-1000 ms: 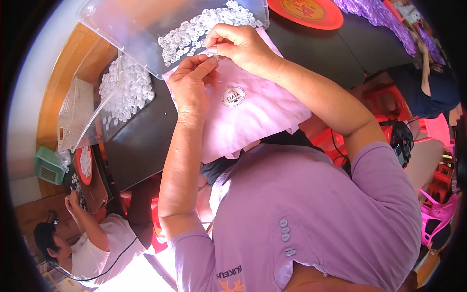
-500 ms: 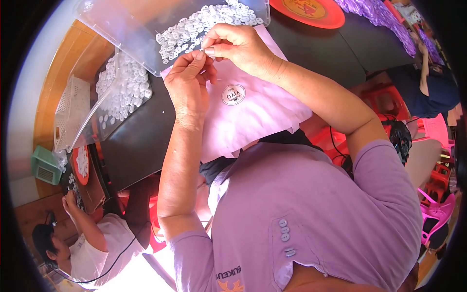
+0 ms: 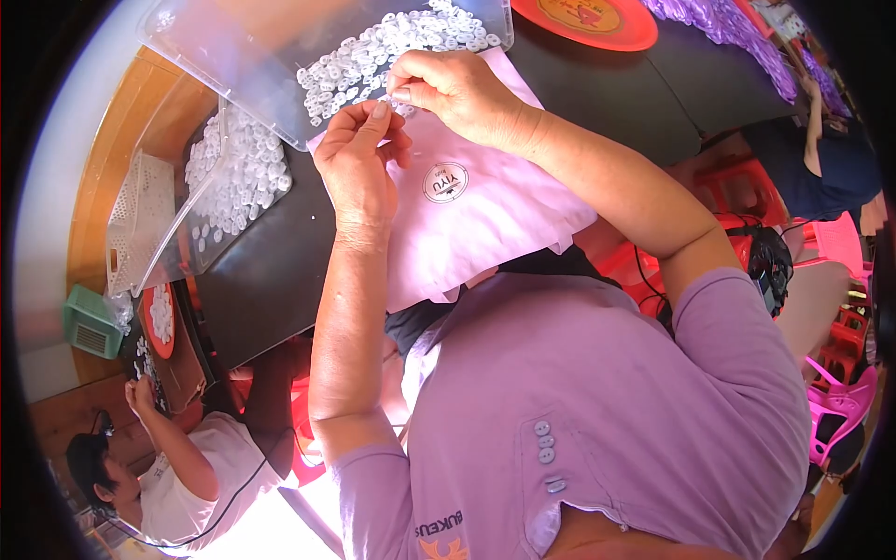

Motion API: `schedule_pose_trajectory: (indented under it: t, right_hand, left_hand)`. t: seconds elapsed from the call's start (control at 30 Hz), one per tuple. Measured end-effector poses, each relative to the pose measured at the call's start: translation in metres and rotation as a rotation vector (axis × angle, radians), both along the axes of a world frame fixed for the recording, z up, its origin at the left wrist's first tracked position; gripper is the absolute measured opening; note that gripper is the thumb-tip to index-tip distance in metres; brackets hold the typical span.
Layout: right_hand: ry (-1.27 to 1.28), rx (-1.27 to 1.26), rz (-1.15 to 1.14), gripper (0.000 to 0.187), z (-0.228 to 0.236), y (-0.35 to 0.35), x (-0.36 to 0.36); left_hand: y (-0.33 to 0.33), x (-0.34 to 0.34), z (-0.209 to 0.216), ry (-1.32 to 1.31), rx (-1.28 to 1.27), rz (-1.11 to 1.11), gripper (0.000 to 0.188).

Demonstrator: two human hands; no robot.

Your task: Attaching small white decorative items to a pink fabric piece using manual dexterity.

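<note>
"Two grips: how set?"
"Left hand [image 3: 356,161], right hand [image 3: 459,93] pinched tight, seemingly on one white piece [image 3: 385,97]. More in clear bin [image 3: 215,56]."
"Technique?"
"Brace fingertips together, over pink cloth [image 3: 495,201]."

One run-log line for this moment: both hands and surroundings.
left hand, right hand: fingertips close together at tiny whitish piece, grip unclear | below: pale pink cloth | beyond: clear plastic bin holding small white oval pieces

A mauve short-sleeved shirt [image 3: 635,392] carries round grey-blue buttons [image 3: 545,441], dark lettering [image 3: 439,525] and an orange motif [image 3: 441,550].
</note>
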State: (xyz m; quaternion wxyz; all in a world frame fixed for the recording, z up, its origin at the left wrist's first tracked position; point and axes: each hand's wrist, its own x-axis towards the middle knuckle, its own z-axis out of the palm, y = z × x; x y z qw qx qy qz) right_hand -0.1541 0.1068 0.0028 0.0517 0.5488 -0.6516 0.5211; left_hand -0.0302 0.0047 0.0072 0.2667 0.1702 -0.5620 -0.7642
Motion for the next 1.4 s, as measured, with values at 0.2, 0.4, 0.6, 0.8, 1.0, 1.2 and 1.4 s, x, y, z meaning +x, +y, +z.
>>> schedule_pose_trajectory:
  t: [0.2, 0.4, 0.6, 0.8, 1.0, 1.2, 1.4]
  right_hand:
    - [0.061, -0.022, -0.015, 0.007, -0.002, -0.001, -0.001]
    - [0.077, -0.022, -0.036, 0.006, -0.001, 0.000, 0.007]
    - [-0.245, 0.075, 0.048, 0.004, 0.002, 0.001, 0.010]
    - [-0.212, 0.026, 0.002, 0.006, 0.001, 0.001, 0.003]
    - [-0.118, 0.044, -0.039, 0.008, 0.000, 0.001, 0.002]
    - [-0.212, 0.060, 0.012, 0.008, 0.002, 0.003, 0.005]
    - [-0.391, 0.038, 0.073, 0.008, -0.001, 0.000, 0.010]
  left_hand:
    - [0.000, 0.000, 0.000, -0.007, -0.004, 0.000, 0.014]
    - [0.001, 0.001, -0.007, 0.021, -0.166, 0.035, 0.012]
    - [0.002, 0.001, -0.003, 0.009, -0.100, 0.042, 0.012]
    - [0.004, -0.001, 0.002, 0.004, -0.072, 0.023, 0.015]
    - [0.003, 0.002, 0.003, -0.079, -0.137, 0.051, 0.014]
    - [0.001, 0.002, 0.002, -0.098, -0.121, 0.019, 0.012]
    - [0.003, 0.001, -0.004, -0.029, -0.058, 0.056, 0.011]
